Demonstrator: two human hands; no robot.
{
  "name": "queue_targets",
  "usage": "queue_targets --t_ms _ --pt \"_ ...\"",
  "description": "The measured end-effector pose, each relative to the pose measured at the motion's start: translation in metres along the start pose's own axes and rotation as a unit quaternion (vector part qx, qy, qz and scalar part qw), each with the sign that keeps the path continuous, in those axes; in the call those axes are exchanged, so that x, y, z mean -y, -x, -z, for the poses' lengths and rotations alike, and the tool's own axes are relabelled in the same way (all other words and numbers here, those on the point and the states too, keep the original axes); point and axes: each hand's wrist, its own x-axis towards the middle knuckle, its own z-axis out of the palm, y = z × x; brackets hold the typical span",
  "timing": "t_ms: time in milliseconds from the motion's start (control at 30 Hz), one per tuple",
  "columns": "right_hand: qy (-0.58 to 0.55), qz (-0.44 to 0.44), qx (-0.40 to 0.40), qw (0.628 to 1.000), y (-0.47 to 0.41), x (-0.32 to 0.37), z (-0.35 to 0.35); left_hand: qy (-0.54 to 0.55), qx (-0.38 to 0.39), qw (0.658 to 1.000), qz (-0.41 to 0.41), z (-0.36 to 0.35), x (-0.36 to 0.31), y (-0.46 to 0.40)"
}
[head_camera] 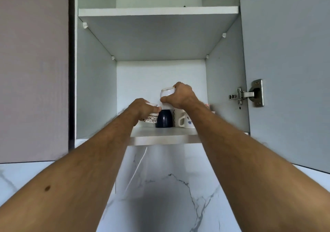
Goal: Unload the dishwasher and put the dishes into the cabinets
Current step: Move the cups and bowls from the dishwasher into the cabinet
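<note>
1. White cup (167,93), upside down, gripped in right hand (180,96), fingers curled round it, held above dark blue cup (164,118) on lower cabinet shelf (160,133).
2. Patterned cup (149,118), upside down on same shelf, just left of blue cup; left hand (142,107) curled over it, fingers holding its base.
3. White handled mug (182,120) just right of blue cup.
4. Upper shelf (157,11) above; open door (285,71) with hinge (248,94) at right.

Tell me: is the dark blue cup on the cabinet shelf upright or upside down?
Upside down. The dark blue cup widens toward the lower shelf, its rounded closed end on top, with no opening visible.
</note>
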Motion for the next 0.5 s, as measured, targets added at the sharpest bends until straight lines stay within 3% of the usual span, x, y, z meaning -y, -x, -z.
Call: queue_targets --t_ms 267,500 --pt "0.052 -0.009 0.03 0.998 -0.023 -0.014 -0.033 -0.065 0.059 0.995 0.047 -0.003 0.014 -0.022" --pt "0.146 -0.043 0.065 0.986 -0.019 -0.024 -0.036 -0.093 0.035 0.994 0.052 0.0 0.022 -0.023"
